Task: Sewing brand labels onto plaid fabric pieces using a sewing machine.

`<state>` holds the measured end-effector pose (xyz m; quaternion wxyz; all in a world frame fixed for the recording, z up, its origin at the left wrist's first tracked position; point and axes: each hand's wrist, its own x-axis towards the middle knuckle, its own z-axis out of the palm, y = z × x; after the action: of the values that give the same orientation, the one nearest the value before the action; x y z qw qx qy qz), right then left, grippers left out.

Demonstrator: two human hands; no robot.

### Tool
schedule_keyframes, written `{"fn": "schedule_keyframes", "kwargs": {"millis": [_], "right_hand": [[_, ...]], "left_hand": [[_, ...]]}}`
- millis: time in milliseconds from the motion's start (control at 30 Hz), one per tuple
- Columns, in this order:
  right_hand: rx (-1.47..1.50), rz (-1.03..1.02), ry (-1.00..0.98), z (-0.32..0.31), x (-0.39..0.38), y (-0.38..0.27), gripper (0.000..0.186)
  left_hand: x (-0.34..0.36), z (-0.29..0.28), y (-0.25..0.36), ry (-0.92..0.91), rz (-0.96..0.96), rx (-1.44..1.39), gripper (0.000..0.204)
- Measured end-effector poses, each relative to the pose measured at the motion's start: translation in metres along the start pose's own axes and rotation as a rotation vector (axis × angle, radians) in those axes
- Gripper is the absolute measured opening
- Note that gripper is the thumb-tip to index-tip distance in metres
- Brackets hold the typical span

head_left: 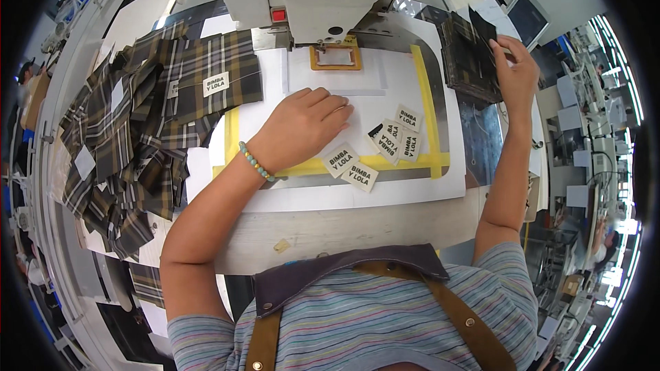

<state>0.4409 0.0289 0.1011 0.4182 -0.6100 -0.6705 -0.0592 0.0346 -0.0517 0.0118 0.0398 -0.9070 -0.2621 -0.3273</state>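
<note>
My right hand (pixel 517 65) pinches the edge of a dark fabric piece (pixel 484 25) at the far right. Below it lies a thick stack of dark plaid fabric pieces (pixel 467 62). Palm down, my left hand (pixel 306 127) rests over the white work sheet (pixel 275 144) with its fingers loosely bent and a little apart; nothing shows in it. To its right, several small cream printed labels (pixel 408 144) lie loose, some overlapping. Ahead of my left fingers, a small tan frame (pixel 335 58) sits under the head of a white sewing machine (pixel 323 0).
A heap of brown, black and white plaid pieces (pixel 137 117) covers the left side, with a label on a top piece (pixel 216 84). Yellow tape (pixel 427 110) borders the sheet. The pale table edge (pixel 357 223) is close to my body. A dark screen (pixel 528 19) stands far right.
</note>
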Motion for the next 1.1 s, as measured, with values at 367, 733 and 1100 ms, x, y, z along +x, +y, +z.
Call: {"fn": "schedule_keyframes", "kwargs": {"millis": [367,733,1100], "right_hand": [[-0.086,-0.718,-0.309,0.091,-0.079,-0.074,0.010],[-0.078,-0.798,-0.363,0.087,-0.093,-0.073,0.018],[-0.150,-0.768,-0.254,0.075,-0.089,-0.045,0.011]], "left_hand": [[0.024,0.008,0.001,0.025,0.050,0.063,0.027],[0.050,0.047,-0.009,-0.138,0.023,0.132,0.031],[0.021,0.022,-0.022,-0.080,0.062,0.234,0.026]]}}
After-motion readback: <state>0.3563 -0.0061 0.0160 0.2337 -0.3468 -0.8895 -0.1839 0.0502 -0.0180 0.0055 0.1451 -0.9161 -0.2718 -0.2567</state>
